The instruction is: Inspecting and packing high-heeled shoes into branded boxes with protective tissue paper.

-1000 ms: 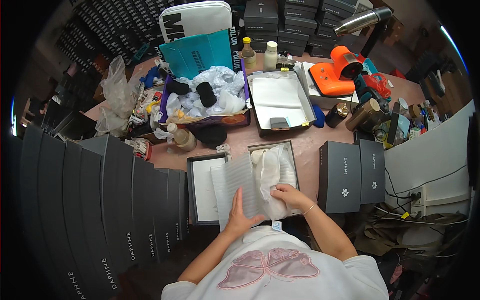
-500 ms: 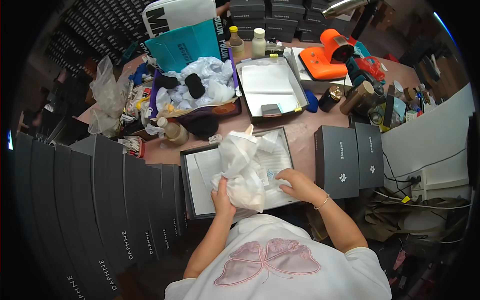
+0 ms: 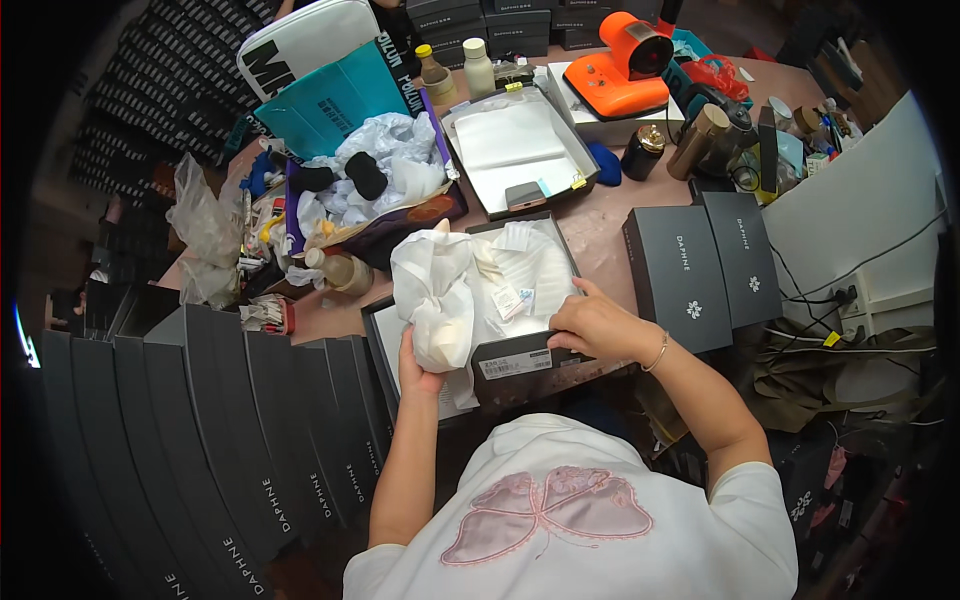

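An open dark shoe box (image 3: 515, 358) lined with white tissue paper (image 3: 530, 275) sits on the table edge in front of me. My left hand (image 3: 412, 368) grips a bundle of white wrapping (image 3: 432, 290) from below and holds it upright over the box's left side. A cream pointed tip pokes out of the bundle's top. My right hand (image 3: 592, 325) rests on the box's near right rim, fingers curled over its edge. The box's dark lid (image 3: 381, 330) lies under and left of the box.
Two closed dark boxes (image 3: 700, 270) lie to the right. A row of dark boxes (image 3: 200, 440) stands on the left. Behind are an open box with white lining (image 3: 520, 150), a purple box of crumpled paper (image 3: 380, 180), bottles (image 3: 455, 70) and an orange device (image 3: 625, 65).
The tissue that lay flat over the box has been gathered up. My left hand now lifts the white bundle above the box, and my right hand has shifted to the box's rim.
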Motion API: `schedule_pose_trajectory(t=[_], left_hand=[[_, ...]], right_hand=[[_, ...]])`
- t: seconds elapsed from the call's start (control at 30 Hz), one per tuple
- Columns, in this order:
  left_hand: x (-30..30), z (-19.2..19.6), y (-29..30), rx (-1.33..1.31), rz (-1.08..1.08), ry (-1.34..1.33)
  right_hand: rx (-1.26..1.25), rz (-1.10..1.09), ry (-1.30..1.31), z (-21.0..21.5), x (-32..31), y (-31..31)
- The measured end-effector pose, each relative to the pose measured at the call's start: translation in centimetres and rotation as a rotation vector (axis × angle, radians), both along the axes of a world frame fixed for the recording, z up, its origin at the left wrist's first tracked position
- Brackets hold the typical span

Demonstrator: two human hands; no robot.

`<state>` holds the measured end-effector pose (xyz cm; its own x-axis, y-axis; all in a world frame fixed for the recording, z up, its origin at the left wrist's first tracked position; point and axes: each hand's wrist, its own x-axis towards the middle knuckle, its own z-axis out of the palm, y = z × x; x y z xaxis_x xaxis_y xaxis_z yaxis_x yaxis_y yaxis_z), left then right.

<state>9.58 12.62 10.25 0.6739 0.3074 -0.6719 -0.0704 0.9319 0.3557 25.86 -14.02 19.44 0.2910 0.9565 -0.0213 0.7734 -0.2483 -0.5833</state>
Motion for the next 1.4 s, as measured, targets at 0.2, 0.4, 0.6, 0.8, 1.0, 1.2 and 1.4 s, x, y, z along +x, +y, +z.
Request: schedule_pose_trajectory(t=[0.2,0.4,0.6,0.8,1.0,1.2,1.4], left_hand=[[-0.6,-1.2,0.4,0.051,-0.028,0.014],[-1.9,1.9,-3.0,0.502,-0.111,-0.01],[-2.8,1.1,-7.4,0.682,-0.276,-0.104],[-5.1,-4.3,-3.0,0.202,-0.124,-0.168],[-5.7,1.7,0.4,0.133,-0.438,-0.086],[-5.2,2.9,3.1,0.533,0.432,0.236],[-3.8,5.9,1.1,2.279,-0.137,0.206]], right_hand=[[0.019,0.027,0.008,-1.5,-1.4,-0.1],[0.215,-0.33,0.17,-8.8,-6.9,-1.8],[0.335,-0.173,-0.296,-0.3,-4.1,6.8],[0.314,-0.146,0.482,-0.7,-11.4,6.1],[-0.101,0.095,-0.073,2.5,-2.4,6.0],[0.203,-0.37,-0.026,-4.2,0.4,4.0],[0.295,-0.802,0.6,-3.1,3.1,2.8]])
